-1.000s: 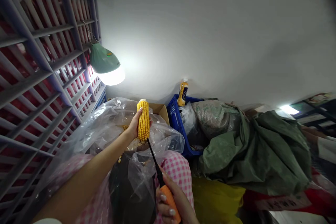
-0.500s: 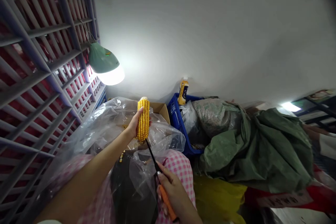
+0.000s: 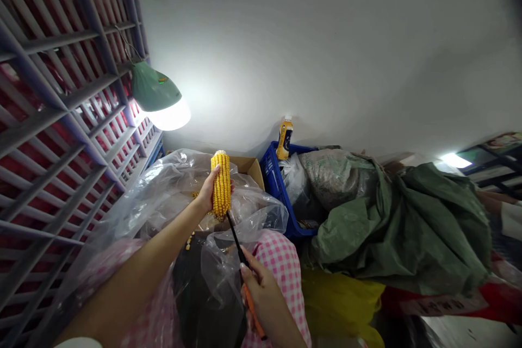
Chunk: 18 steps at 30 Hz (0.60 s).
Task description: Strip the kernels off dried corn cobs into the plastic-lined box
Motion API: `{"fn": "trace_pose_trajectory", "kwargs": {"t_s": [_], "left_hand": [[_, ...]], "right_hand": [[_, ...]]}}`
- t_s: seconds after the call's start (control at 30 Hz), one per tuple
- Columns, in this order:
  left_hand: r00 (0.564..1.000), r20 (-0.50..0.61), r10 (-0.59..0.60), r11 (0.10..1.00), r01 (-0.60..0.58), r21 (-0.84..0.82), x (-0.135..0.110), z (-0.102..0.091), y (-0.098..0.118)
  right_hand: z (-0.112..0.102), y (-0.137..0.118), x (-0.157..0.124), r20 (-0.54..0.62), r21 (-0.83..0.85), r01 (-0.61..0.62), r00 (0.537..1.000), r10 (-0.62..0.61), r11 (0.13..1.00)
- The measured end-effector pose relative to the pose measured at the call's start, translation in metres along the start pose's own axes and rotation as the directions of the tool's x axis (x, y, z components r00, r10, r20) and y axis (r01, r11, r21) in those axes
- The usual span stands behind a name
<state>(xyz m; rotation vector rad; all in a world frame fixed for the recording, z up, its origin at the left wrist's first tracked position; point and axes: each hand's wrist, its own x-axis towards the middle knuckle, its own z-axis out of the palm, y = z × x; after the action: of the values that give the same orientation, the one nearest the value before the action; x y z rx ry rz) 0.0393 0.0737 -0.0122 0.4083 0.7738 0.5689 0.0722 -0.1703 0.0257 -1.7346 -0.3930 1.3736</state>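
My left hand is closed around a cob of yellow corn and holds it nearly upright, its pale end at the top. In my right hand is a screwdriver with an orange handle and a long dark shaft. The shaft slants up to the left, and its tip meets the bottom end of the cob. Whether the tip goes in between the kernels I cannot tell. Beneath the cob spreads a clear plastic bag, with a few loose kernels on it.
A lit green lamp hangs from a purple-grey slatted crate at left. Behind the plastic is a cardboard box. On the right, a blue basket holds bags and a yellow bottle, beside green tarp-like cloth.
My right hand and the screwdriver have shifted slightly, the handle's end moving left. The left hand keeps its hold on the cob. The whole view has moved a little.
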Motion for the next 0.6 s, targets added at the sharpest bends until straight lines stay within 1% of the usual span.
{"fn": "trace_pose_trajectory", "kwargs": {"t_s": [0.03,0.07,0.1,0.13,0.17,0.2,0.23,0.3,0.33,0.4,0.43,0.5,0.6], "left_hand": [[1.000,0.001,0.015,1.000,-0.015,-0.005,0.000,0.000,0.001],[1.000,0.001,0.026,1.000,-0.026,-0.010,0.000,0.000,0.001],[1.000,0.000,0.028,1.000,-0.028,-0.014,0.001,0.000,0.001],[1.000,0.001,0.022,1.000,-0.022,-0.016,0.002,0.000,0.001],[1.000,0.004,0.011,1.000,-0.011,-0.018,0.003,0.000,0.000],[1.000,0.010,0.000,1.000,0.000,-0.022,0.004,0.000,0.000],[1.000,0.020,-0.012,1.000,0.013,-0.026,0.005,-0.001,0.000],[0.999,0.038,-0.036,0.999,0.037,-0.019,0.007,-0.002,0.000],[0.998,0.043,-0.048,0.999,0.048,0.002,0.008,-0.003,0.000],[0.997,0.049,-0.066,0.996,0.063,0.067,0.010,-0.004,0.002],[0.996,0.055,-0.069,0.993,0.063,0.096,0.011,-0.005,0.003],[0.996,0.071,-0.058,0.991,0.049,0.122,0.012,-0.005,0.005],[0.995,0.085,-0.046,0.994,0.038,0.100,0.011,-0.004,0.007]], "right_hand": [[-0.001,-0.004,-0.001,0.075,0.118,-0.105,0.993,0.097,0.987],[-0.003,-0.008,-0.001,0.149,0.219,-0.197,0.975,0.167,0.956],[-0.004,-0.011,-0.002,0.211,0.286,-0.266,0.955,0.210,0.920],[-0.006,-0.012,-0.003,0.245,0.322,-0.305,0.941,0.232,0.896],[-0.006,-0.012,-0.003,0.246,0.327,-0.307,0.941,0.233,0.894],[-0.007,-0.011,-0.003,0.214,0.303,-0.272,0.953,0.212,0.913],[-0.006,-0.008,-0.002,0.159,0.254,-0.202,0.973,0.166,0.946],[-0.005,-0.002,-0.001,0.039,0.083,-0.023,0.999,0.020,0.996],[-0.004,0.000,0.000,-0.006,-0.028,0.062,0.998,-0.062,0.998],[-0.004,0.001,-0.001,-0.042,-0.247,0.185,0.979,-0.201,0.951],[-0.004,-0.001,-0.002,-0.043,-0.342,0.219,0.968,-0.248,0.914],[-0.005,-0.007,-0.006,-0.051,-0.494,0.240,0.952,-0.303,0.836],[-0.005,-0.019,-0.012,-0.080,-0.644,0.195,0.945,-0.318,0.740]]}}
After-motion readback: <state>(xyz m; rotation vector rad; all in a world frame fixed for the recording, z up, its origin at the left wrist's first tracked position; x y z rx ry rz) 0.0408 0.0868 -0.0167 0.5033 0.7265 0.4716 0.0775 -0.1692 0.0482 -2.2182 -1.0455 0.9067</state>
